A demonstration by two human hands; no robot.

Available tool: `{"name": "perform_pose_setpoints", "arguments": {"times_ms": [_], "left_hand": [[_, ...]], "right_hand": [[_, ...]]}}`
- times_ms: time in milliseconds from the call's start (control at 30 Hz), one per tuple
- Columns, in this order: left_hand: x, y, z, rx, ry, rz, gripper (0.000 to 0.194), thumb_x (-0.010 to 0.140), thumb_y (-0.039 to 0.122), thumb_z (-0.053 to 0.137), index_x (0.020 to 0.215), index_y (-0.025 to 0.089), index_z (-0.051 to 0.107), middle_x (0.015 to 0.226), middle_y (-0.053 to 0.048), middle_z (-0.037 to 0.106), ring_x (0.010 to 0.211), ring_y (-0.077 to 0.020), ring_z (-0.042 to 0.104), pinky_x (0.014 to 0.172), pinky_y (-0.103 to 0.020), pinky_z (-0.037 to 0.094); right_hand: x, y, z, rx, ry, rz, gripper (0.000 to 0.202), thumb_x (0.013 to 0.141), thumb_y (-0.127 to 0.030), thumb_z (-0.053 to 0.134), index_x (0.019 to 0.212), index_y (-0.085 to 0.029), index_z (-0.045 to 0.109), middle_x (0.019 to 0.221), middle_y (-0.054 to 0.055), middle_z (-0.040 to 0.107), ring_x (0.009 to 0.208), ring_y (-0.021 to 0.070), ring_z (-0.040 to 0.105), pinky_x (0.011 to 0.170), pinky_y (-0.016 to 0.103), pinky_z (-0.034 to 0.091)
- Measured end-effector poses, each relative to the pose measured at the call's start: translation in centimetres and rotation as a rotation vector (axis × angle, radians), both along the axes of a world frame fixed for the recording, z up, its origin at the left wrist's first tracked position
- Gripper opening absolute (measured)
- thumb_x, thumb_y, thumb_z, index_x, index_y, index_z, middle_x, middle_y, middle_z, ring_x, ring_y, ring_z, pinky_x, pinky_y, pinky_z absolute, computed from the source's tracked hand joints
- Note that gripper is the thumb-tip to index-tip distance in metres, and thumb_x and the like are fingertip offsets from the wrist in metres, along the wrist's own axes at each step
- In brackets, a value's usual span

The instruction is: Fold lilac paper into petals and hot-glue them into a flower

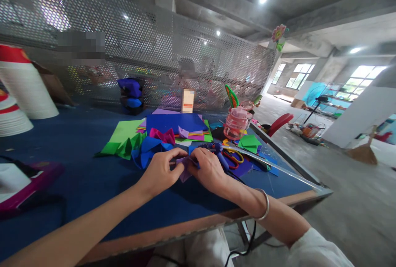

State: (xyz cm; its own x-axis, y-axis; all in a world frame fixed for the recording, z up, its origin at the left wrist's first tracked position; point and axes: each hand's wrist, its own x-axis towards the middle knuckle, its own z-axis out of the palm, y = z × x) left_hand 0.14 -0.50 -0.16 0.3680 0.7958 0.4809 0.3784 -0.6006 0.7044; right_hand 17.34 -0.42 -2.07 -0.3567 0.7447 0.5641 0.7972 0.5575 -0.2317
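Both hands meet over the blue table, around a small folded piece of purple paper (185, 172). My left hand (162, 172) pinches its left side between thumb and fingers. On its right side, my right hand (208, 170) has its fingers closed on the same paper, partly hiding it. Folded blue paper (150, 149) and folded green paper (123, 147) lie beyond my left hand. Behind the hands is a stack of coloured sheets topped by a dark blue one (176, 122). A glue gun (216, 148) and yellow-and-red-handled scissors (233, 158) lie just past my right hand.
A pink transparent jar (236, 122) stands at the back right. A clear stick (272, 164) extends towards the table's right corner. Stacked paper cups (27, 85) and a magenta-and-white device (21, 184) are at the left. A perforated metal screen (148, 52) rises behind the table.
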Motion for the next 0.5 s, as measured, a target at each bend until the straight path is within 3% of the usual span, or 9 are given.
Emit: {"name": "perform_pose_setpoints", "arguments": {"times_ms": [300, 500], "left_hand": [[-0.23, 0.74, -0.55, 0.186, 0.154, 0.053, 0.018, 0.084, 0.021, 0.050, 0.086, 0.022, 0.068, 0.085, -0.001, 0.076, 0.080, -0.0190, 0.071, 0.075, -0.028, 0.055], [-0.42, 0.61, -0.46, 0.286, 0.157, 0.116, 0.025, 0.086, 0.020, 0.048, 0.102, 0.022, 0.068, 0.096, -0.002, 0.076, 0.087, -0.0193, 0.071, 0.082, -0.029, 0.054]], "right_hand": [[-0.04, -0.01, -0.39, 0.057, -0.134, 0.042, 0.008, 0.083, -0.011, 0.059, 0.082, -0.018, 0.055, 0.080, 0.006, 0.063, 0.077, 0.0197, 0.059, 0.069, 0.029, 0.045], [0.07, -0.22, 0.02, 0.022, -0.017, 0.095, 0.004, 0.087, -0.014, 0.057, 0.089, -0.017, 0.058, 0.088, 0.007, 0.065, 0.084, 0.0193, 0.061, 0.074, 0.029, 0.047]]}}
